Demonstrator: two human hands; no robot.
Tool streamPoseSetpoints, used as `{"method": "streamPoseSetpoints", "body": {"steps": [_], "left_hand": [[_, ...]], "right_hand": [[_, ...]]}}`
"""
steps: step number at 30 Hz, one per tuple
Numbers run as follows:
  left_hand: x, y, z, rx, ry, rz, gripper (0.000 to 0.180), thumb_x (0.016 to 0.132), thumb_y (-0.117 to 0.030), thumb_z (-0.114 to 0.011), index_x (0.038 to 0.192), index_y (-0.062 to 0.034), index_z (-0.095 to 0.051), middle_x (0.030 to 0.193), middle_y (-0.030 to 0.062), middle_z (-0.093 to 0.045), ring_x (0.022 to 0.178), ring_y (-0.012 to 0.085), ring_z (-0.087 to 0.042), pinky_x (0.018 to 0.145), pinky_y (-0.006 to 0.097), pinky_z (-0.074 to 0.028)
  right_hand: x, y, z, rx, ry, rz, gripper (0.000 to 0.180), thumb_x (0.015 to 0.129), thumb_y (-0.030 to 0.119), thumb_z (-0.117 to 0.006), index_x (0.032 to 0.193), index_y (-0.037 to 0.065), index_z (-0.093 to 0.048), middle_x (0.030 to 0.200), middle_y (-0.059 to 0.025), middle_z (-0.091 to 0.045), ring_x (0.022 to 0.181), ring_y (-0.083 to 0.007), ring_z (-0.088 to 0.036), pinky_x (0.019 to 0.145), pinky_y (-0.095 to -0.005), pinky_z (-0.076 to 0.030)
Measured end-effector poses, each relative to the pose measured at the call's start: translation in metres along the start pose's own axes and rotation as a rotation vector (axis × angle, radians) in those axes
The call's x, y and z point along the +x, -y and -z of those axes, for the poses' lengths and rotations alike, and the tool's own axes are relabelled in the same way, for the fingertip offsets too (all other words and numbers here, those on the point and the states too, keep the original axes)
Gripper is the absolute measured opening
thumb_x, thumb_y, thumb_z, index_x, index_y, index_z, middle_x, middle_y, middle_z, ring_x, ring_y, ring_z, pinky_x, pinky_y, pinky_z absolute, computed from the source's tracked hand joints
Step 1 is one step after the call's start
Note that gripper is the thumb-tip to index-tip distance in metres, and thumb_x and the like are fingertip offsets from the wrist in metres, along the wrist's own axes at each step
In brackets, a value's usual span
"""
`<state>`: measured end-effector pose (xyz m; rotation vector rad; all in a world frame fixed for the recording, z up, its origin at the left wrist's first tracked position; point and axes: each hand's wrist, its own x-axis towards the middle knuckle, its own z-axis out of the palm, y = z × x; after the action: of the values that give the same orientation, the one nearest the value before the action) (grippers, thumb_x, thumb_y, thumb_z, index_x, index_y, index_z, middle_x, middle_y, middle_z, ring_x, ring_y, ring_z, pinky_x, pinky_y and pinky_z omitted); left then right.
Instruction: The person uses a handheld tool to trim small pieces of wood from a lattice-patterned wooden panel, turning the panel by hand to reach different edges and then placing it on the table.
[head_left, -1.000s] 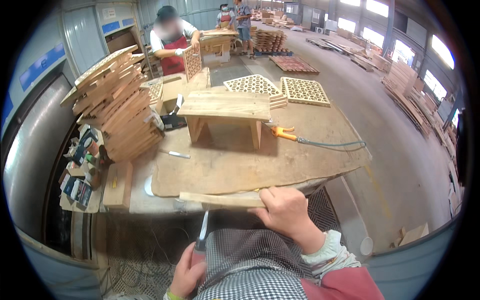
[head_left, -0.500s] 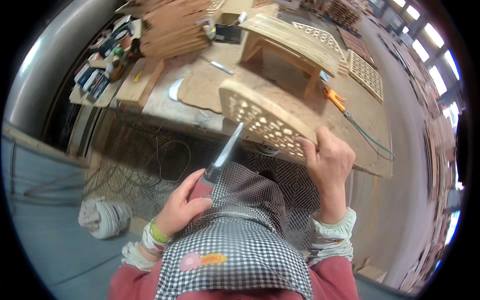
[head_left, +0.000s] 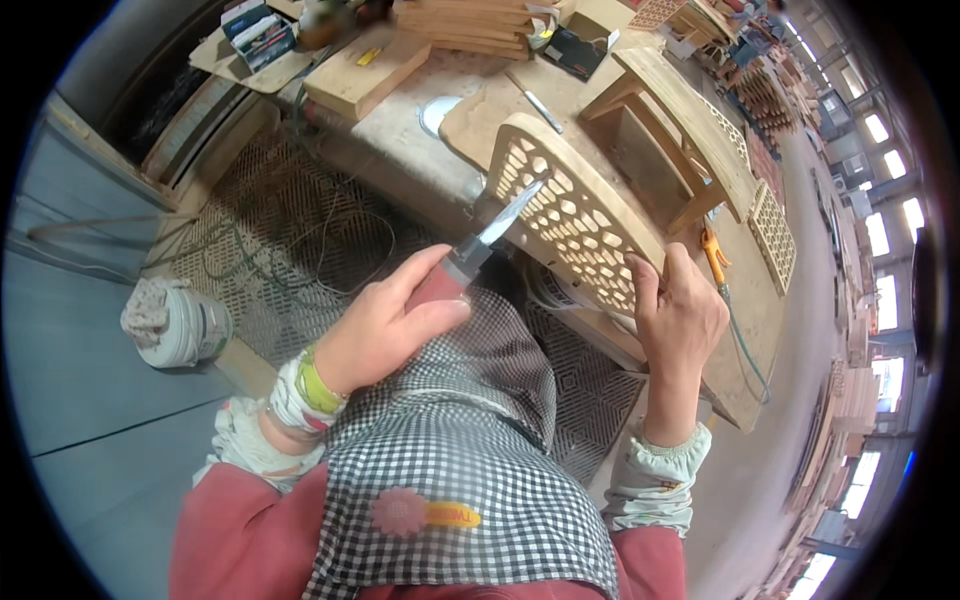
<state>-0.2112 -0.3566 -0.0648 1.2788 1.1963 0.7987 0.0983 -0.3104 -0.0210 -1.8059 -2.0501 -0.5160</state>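
My left hand (head_left: 378, 328) is closed around the red handle of a file-like tool (head_left: 512, 213), which has a dark grey collar and a tapering silver blade. The blade's tip is at the openwork near the far left end of a pale wooden panel (head_left: 612, 208), pierced with many small rounded holes. Whether the tip enters a hole I cannot tell. My right hand (head_left: 680, 308) grips the panel's near right end, thumb on the pierced face. The panel stands tilted on edge at the workbench's front edge.
On the workbench (head_left: 440, 180) stand a small wooden bench (head_left: 690, 125), an orange air gun (head_left: 713, 255) with a green hose, a marker-like stick (head_left: 543, 111) and a thick wood block (head_left: 368, 70). A white bucket (head_left: 180, 325) sits at floor level left, near loose cables.
The view has swung, so the workbench appears shifted. My left hand and the tool have moved up, and the blade overlaps the panel more. The panel's pierced face is turned more into view.
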Motion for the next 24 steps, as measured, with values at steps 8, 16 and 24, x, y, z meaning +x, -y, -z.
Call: {"method": "streamPoseSetpoints", "body": {"steps": [8,16,24], "left_hand": [[0.004,-0.009,0.002,0.0,0.049,0.01,0.067,0.097,-0.032,-0.072,0.148,0.0053,-0.05,0.112,0.0178,-0.075,0.105,0.0249,-0.074,0.093,0.035,-0.055],[0.021,-0.002,-0.012,-0.167,0.054,0.037,0.058,0.107,-0.027,-0.058,0.154,0.0042,-0.043,0.077,-0.0012,-0.057,0.056,0.0037,-0.05,0.05,0.022,-0.041],[0.036,0.008,-0.014,-0.377,0.182,0.072,0.05,0.111,-0.035,-0.051,0.151,-0.0038,-0.05,0.069,-0.0056,-0.054,0.051,0.0019,-0.048,0.043,0.019,-0.038]], "right_hand": [[0.013,-0.011,-0.005,0.034,-0.024,0.09,0.046,0.092,0.045,-0.078,0.08,0.008,-0.054,0.063,-0.0095,-0.059,0.056,-0.0302,-0.059,0.054,-0.0409,-0.043],[0.0,-0.005,-0.004,0.01,0.039,0.057,0.045,0.088,0.043,-0.08,0.08,0.008,-0.053,0.065,-0.0094,-0.057,0.058,-0.0324,-0.057,0.055,-0.0407,-0.042],[0.004,-0.01,-0.009,-0.002,0.021,0.067,0.045,0.09,0.046,-0.079,0.082,0.008,-0.056,0.065,-0.0096,-0.057,0.058,-0.0332,-0.058,0.055,-0.0414,-0.043]]}}
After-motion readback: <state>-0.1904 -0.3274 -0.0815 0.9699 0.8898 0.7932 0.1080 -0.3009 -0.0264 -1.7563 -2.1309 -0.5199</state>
